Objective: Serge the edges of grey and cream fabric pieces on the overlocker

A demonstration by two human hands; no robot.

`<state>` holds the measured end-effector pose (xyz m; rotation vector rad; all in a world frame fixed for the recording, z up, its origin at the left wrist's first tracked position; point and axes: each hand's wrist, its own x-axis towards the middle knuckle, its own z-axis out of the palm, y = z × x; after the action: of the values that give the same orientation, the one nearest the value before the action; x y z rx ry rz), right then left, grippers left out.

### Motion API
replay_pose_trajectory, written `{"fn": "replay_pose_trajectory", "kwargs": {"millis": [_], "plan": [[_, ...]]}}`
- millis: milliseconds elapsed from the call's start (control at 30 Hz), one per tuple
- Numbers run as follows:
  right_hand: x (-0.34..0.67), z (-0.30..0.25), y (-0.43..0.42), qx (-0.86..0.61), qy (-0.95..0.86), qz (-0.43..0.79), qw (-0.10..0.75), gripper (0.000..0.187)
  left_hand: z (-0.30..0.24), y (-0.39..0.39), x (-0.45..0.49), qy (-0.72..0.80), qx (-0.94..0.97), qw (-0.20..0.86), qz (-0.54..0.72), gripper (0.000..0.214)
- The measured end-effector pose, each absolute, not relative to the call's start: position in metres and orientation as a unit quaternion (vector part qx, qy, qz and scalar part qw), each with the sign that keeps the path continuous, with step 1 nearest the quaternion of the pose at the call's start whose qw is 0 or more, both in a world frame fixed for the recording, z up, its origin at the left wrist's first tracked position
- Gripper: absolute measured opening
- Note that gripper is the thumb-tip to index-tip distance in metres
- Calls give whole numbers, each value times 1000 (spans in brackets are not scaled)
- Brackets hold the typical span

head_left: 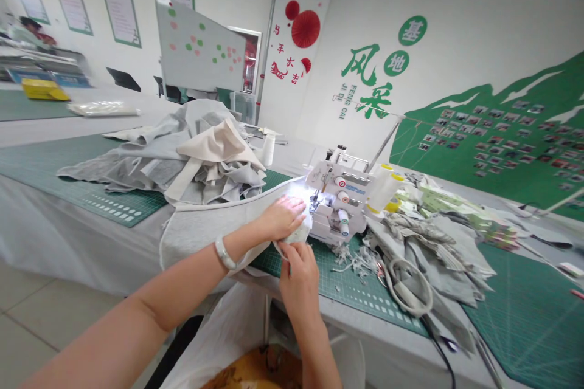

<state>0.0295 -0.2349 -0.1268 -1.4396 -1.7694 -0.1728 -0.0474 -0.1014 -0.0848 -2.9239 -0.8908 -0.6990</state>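
My left hand (283,217) lies flat, fingers together, on a light grey fabric piece (205,225) and presses it down just left of the lit needle area of a white overlock sewing machine (340,200). My right hand (298,267) is closed in a pinch on the near edge of the same fabric, right in front of the machine. A bracelet sits on my left wrist. The fabric runs from the machine off to the left and hangs over the table edge.
A heap of grey and beige fabric pieces (191,158) lies behind on a green cutting mat (109,200). Thread cones (383,188), fabric scraps (351,255) and more grey pieces with a cord (424,267) lie to the right. A person sits far back left.
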Motion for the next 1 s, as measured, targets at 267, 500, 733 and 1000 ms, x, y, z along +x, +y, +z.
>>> {"fn": "replay_pose_trajectory", "kwargs": {"millis": [267,500,733,1000], "plan": [[30,-125,-229,-586,-684,-78,428,22,-85,-87,-45,-283,-935,-9,-211,41],[32,-125,-229,-601,-671,-110,420,21,-84,-85,-42,-292,-935,-4,-202,41],[35,-123,-226,-608,-668,-127,409,19,-80,-80,-39,-299,-934,-3,-197,41],[40,-117,-222,-614,-669,-125,399,17,-78,-72,-37,-314,-933,-10,-174,45]]}}
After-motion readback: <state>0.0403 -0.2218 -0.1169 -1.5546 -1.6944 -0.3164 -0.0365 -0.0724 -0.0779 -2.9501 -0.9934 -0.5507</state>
